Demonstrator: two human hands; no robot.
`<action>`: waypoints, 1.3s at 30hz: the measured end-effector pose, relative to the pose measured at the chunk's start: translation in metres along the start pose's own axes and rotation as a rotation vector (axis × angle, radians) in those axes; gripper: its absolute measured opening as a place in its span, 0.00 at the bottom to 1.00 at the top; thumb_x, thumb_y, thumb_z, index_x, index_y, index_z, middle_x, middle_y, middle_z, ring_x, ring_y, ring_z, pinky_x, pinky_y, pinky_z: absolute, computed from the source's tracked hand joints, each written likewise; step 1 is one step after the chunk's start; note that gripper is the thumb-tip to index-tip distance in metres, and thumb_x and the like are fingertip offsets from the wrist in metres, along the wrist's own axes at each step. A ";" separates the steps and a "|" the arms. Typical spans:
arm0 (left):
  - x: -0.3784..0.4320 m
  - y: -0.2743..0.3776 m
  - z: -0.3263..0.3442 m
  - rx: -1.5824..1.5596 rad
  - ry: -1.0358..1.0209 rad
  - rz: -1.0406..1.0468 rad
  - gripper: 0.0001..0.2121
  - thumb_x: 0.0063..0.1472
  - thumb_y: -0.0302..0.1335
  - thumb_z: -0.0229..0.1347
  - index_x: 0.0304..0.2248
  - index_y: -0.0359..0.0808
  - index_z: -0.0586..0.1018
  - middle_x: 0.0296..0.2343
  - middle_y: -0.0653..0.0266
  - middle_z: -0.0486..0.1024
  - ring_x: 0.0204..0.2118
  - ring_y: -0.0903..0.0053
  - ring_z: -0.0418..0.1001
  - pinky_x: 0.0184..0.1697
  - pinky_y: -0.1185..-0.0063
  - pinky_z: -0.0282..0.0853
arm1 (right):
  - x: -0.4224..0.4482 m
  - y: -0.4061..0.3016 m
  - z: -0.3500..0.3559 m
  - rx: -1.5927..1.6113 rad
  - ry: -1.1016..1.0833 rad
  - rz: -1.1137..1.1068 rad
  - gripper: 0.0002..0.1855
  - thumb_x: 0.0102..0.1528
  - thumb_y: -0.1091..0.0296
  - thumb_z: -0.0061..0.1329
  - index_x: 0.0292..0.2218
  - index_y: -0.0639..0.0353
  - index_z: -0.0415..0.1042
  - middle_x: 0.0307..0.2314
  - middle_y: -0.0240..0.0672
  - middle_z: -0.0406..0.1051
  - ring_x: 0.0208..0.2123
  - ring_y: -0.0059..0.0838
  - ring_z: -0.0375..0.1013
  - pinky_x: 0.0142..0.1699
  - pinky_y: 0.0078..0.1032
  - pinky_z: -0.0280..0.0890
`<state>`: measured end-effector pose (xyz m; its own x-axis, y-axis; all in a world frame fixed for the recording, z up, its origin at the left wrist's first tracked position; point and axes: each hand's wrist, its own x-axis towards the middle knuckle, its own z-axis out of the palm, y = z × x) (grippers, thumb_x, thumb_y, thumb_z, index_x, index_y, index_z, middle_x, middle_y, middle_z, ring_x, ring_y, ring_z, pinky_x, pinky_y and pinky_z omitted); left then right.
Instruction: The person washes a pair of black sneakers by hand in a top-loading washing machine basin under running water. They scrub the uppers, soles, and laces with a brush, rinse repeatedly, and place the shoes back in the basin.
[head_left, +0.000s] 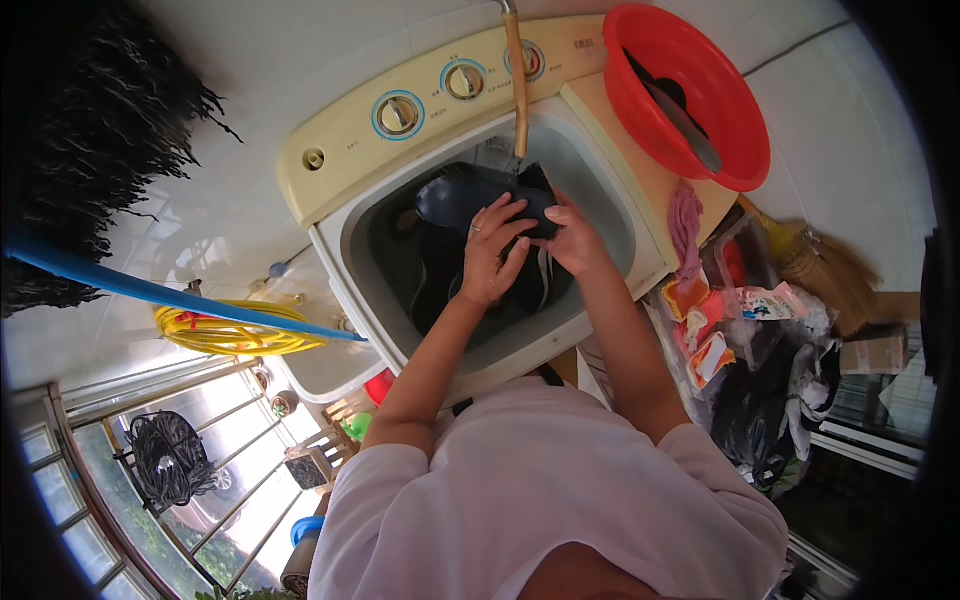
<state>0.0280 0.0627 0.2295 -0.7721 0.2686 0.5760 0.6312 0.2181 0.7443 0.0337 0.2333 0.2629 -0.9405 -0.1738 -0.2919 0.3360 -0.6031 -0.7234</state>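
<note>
A dark insole-shaped piece (457, 199), wet and shiny, is held over the tub of a twin-tub washing machine (405, 360). My right hand (574, 236) grips its right end, thumb on top. Across the same end lie the spread fingers of my left hand (491, 251), which wears a ring; its thumb stands apart. Black shoe-like items (435, 277) with pale edging sit in the dark water below, partly hidden by my hands. A tan hose (519, 97) on the tap hangs above the tub, and water runs from its end.
A red plastic basin (690, 150) with dark flat pieces tilts on the machine's right side. A pink cloth (684, 229) hangs there above bags and packaging (750, 330) and a straw broom (832, 270). Left are a blue pole (187, 292), a coiled yellow hose (232, 334) and a black mop (105, 142).
</note>
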 end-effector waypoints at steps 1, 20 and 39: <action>-0.004 -0.006 0.004 -0.295 0.118 -0.171 0.08 0.60 0.29 0.49 0.37 0.41 0.77 0.44 0.65 0.71 0.51 0.69 0.64 0.56 0.71 0.54 | 0.000 0.003 0.000 -0.115 0.005 -0.059 0.38 0.47 0.71 0.49 0.59 0.59 0.52 0.48 0.34 0.64 0.48 0.27 0.65 0.51 0.30 0.64; -0.002 -0.038 -0.019 -2.039 0.178 -0.683 0.33 0.62 0.57 0.35 0.62 0.50 0.50 0.60 0.55 0.51 0.60 0.45 0.50 0.60 0.56 0.49 | -0.011 0.073 0.050 -1.814 -0.043 -0.904 0.31 0.47 0.60 0.56 0.53 0.44 0.65 0.32 0.34 0.61 0.35 0.38 0.63 0.40 0.32 0.62; -0.003 -0.111 0.074 -1.828 0.278 -1.192 0.27 0.63 0.50 0.41 0.49 0.36 0.70 0.46 0.58 0.70 0.49 0.65 0.67 0.56 0.70 0.59 | 0.079 0.072 -0.048 -1.651 0.562 -0.202 0.21 0.58 0.55 0.42 0.52 0.46 0.65 0.33 0.48 0.65 0.36 0.50 0.68 0.41 0.42 0.65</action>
<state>-0.0341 0.1071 0.1202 -0.7290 0.5794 -0.3645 -0.6226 -0.7825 0.0014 -0.0144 0.2138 0.1575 -0.9600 0.2785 -0.0290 0.2566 0.8337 -0.4890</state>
